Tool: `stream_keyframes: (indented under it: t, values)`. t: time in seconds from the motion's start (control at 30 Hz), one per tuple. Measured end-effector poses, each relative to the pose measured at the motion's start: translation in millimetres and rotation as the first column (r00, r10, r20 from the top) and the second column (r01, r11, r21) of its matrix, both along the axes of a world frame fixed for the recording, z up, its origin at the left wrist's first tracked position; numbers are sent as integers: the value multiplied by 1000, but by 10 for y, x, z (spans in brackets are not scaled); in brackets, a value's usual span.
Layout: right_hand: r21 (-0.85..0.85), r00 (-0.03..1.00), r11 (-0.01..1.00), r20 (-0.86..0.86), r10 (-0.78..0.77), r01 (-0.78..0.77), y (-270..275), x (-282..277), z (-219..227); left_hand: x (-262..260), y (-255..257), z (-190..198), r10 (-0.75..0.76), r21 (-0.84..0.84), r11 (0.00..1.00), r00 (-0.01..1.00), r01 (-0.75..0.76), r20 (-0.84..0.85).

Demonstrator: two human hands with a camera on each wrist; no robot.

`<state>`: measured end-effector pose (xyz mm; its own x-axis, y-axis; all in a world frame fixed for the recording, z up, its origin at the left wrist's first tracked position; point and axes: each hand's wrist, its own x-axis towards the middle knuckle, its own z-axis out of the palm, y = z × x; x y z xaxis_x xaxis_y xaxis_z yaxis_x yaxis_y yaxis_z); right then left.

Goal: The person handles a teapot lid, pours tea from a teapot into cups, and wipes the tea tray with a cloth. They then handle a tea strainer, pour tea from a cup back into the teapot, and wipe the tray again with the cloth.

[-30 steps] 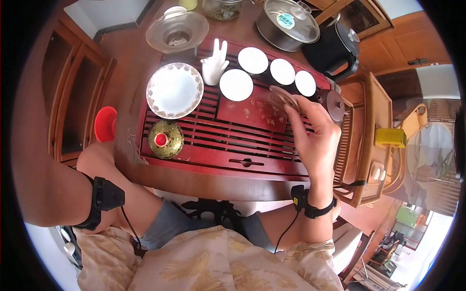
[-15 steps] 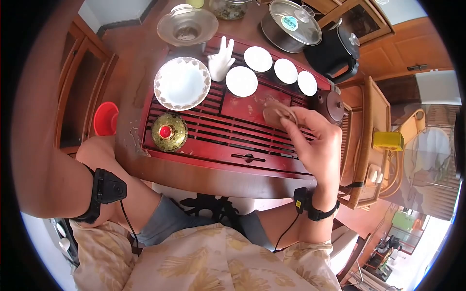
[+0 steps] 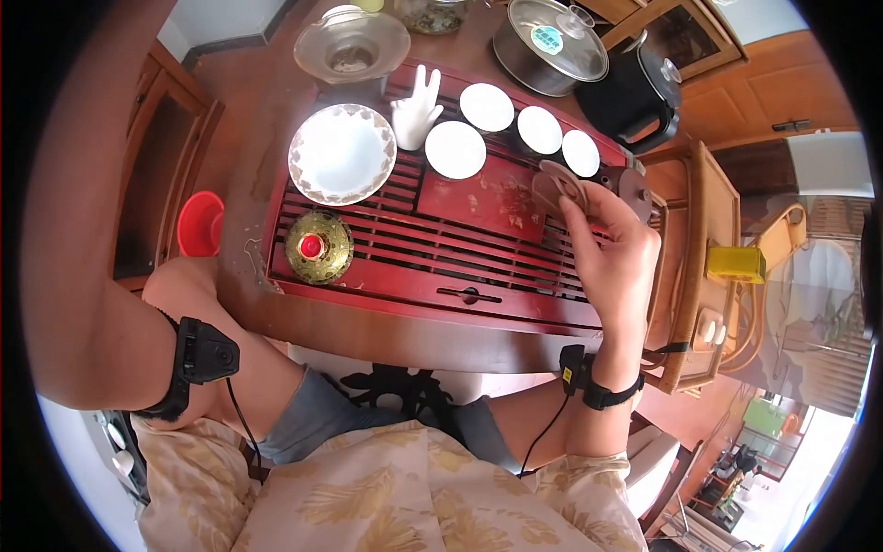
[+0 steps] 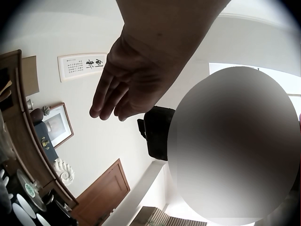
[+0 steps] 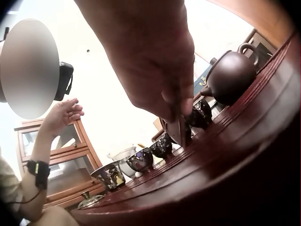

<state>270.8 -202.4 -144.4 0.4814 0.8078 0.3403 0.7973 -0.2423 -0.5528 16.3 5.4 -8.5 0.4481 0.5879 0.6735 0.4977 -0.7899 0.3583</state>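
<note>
My right hand pinches thin brown round coasters between thumb and fingers, over the right part of the red slatted tea tray. In the right wrist view the coasters show edge-on, low over the tray, in front of dark patterned cups. Close beyond the hand stands a brown clay teapot, partly hidden by it in the head view. My left hand is raised beside the head, its fingers loosely bent and holding nothing. It lies outside the head view.
White-lined cups, a white hand figurine and a patterned bowl stand on the tray. A green-gold lid lies at its left front. Behind are a glass strainer bowl, a lidded pot and a black kettle.
My right hand dips with the coasters toward the tray, then shifts right and back, closer to the teapot. The left arm stays raised. The head view has shifted slightly.
</note>
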Motion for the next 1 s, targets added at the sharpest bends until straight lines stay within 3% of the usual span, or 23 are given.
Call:
stream_keyframes:
  t: [0.1, 0.23, 0.4, 0.5, 0.6, 0.63, 0.77, 0.87, 0.9, 1.0]
  values:
    - [-60, 998, 997, -49, 44, -47, -68, -24, 108, 38, -26, 10, 0, -3, 1000, 1000, 0, 2]
    - [20, 999, 999, -2, 33, -33, -11, -21, 1, 360, -237, 109, -7, -15, 1000, 1000, 7, 0]
    - [-4, 996, 999, -66, 54, -54, -1, -72, 25, 361, -187, 153, -18, -26, 1000, 1000, 18, 3]
    - [19, 1000, 1000, -3, 11, -11, 76, -142, -9, 414, -274, 118, -30, -36, 999, 1000, 29, 0]
    - [-113, 967, 988, -245, 72, -102, 8, -136, 108, 138, -71, 23, -34, -45, 998, 999, 34, 4]
    - [-106, 977, 989, -198, 78, -101, -10, -129, 125, 359, -226, 94, -33, -46, 998, 999, 33, 4]
    - [-138, 984, 990, -174, -47, 23, -83, 6, 172, 363, -264, 98, -33, -58, 998, 999, 34, 7]
    - [-115, 998, 993, -63, -28, 21, -89, 21, 132, 325, -254, 85, -34, -62, 997, 999, 35, 12]
    - [-21, 1000, 1000, 22, -21, 22, -60, 21, 40, 316, -236, 79, -36, -63, 997, 999, 37, 12]
    - [138, 999, 990, 51, -13, 6, 66, -27, -105, 365, -284, 95, -55, -72, 996, 998, 55, 13]
